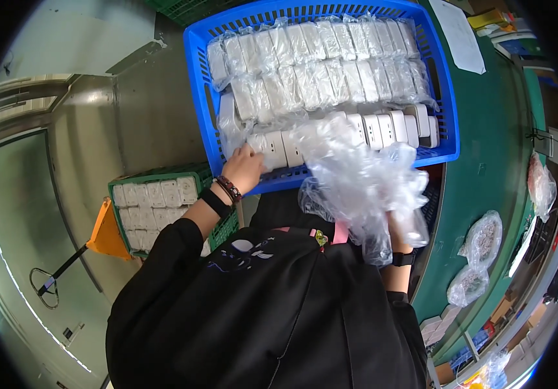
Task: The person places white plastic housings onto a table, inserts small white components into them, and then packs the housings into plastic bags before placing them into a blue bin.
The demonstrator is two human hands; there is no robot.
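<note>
A blue plastic basket (447,110) sits in front of me, packed with rows of white rectangular devices (331,71), many wrapped in clear plastic. My left hand (243,167) reaches over the basket's near rim and rests on the unwrapped white devices (279,148) in the front row. My right hand (403,223) is mostly hidden under a big bundle of crumpled clear plastic bags (356,175), which it grips beside the basket's near edge. I wear black sleeves, a bead bracelet on the left wrist and a black band on the right.
A green crate (162,174) of more white devices stands on the floor at the lower left, beside an orange pallet-jack part (107,230). A green table (486,162) at the right carries a paper sheet (459,35) and bagged small parts (483,240).
</note>
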